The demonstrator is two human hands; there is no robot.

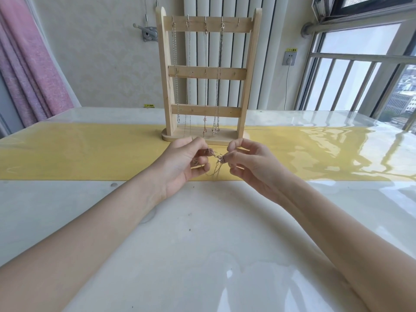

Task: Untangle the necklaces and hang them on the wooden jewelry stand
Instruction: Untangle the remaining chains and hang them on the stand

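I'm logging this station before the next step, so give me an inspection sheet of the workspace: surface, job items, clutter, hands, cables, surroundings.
Surface: glossy table under clear cover, with a yellow runner across it.
Job's things: wooden jewelry stand upright on the runner; four hanging necklaces on its top-rail hooks, the rightmost hook bare; one thin necklace held above the runner.
Clutter: nothing seen beyond small dark specks on the table.
Grippers: left hand and right hand both pinch the thin necklace between fingertips.
Cables: white cord hangs from the wall socket.
Surroundings: pink curtain, white radiator, window.
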